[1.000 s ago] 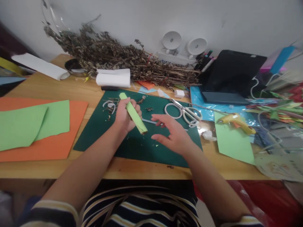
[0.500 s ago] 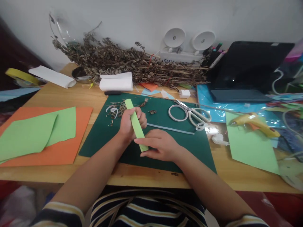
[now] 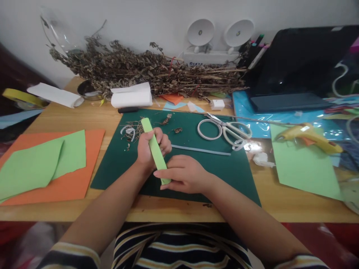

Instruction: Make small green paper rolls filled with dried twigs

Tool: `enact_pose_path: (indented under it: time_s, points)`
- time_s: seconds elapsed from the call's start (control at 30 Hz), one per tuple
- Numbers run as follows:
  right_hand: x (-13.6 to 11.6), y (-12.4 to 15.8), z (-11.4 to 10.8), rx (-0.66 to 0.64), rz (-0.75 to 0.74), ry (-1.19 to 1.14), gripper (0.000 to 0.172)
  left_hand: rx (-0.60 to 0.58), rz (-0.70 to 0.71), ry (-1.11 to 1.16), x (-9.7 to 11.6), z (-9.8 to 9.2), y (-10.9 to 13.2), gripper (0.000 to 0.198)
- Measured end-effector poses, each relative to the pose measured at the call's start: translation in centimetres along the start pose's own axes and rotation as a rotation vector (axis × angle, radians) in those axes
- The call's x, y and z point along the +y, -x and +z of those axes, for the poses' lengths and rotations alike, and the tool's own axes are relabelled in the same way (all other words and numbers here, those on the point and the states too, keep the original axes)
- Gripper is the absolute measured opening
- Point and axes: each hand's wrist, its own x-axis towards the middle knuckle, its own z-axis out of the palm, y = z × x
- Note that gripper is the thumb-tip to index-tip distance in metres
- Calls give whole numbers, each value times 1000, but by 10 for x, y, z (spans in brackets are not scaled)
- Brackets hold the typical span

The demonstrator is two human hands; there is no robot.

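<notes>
A flat, folded strip of light green paper point(image 3: 156, 149) slants across the space above the dark green cutting mat point(image 3: 112, 168). My left hand point(image 3: 151, 147) is closed round its upper half, with the thumb along the near edge. At the lower end, my right hand point(image 3: 185, 173) pinches the strip between its fingers and thumb. Behind the hands a pale glue stick point(image 3: 200, 150) lies on the mat. Scissors with white handles point(image 3: 221, 129) rest at the mat's right, blades partly apart. Dry plant bits point(image 3: 137, 129) are scattered at its upper left.
Green sheets point(image 3: 30, 164) lie on orange paper point(image 3: 92, 149) at the left. A yellow glue gun point(image 3: 311, 138) sits on another green sheet point(image 3: 305, 172) at the right. Along the wall stretch dried plant stems point(image 3: 134, 67), with white paper point(image 3: 131, 98) in front. A dark tablet point(image 3: 305, 59) stands behind.
The view has shifted slightly, so the surroundings sit a little differently. Both hands keep hold of the green paper strip, with the right fingers still at its lower end.
</notes>
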Motion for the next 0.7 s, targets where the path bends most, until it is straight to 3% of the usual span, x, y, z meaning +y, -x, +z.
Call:
enact_pose_path:
  time_s: [0.23, 0.43, 0.7]
  points:
    - [0, 0, 2, -1, 11, 14, 25, -29, 13, 0, 0, -3, -1, 25]
    - [-3, -2, -2, -78, 23, -31, 41, -42, 5, 8, 1, -8, -3, 27]
    - [-2, 1, 0, -72, -9, 72, 23, 23, -23, -39, -2, -5, -1, 31]
